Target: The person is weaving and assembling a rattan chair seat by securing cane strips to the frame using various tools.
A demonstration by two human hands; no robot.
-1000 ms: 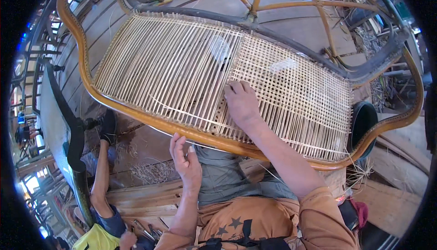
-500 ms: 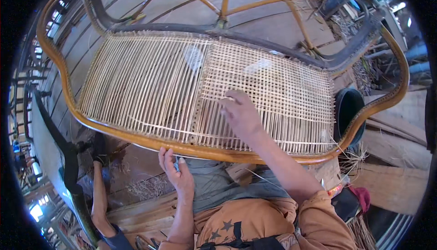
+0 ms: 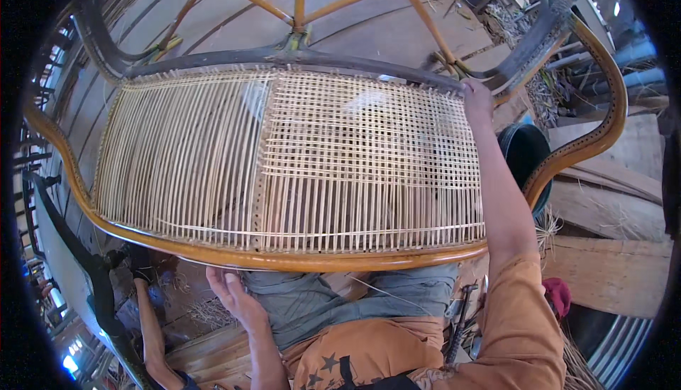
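**Cane Seat Weaving: Far-Rail Stage**

Grey plank flooring (image 3: 234, 28) strewn with straw forms the background, with loose boards at the right. Across the person's lap lies the curved honey-coloured wooden seat frame (image 3: 319, 259), its dark far rail (image 3: 340, 60) uppermost in view. Stretched inside it is the pale woven cane panel (image 3: 355, 163): the right portion carries crossing strands, the left portion only parallel strands.

The right hand (image 3: 477, 100) is at the far right corner of the panel, fingers curled over the rail; whether a strand is pinched there cannot be told. The left hand (image 3: 237, 298) is open and empty, palm up, just below the near rail.

Judged step: securing or drawing a strand at the far rail. The next move calls for steady tension and accurate hole alignment along the rail.
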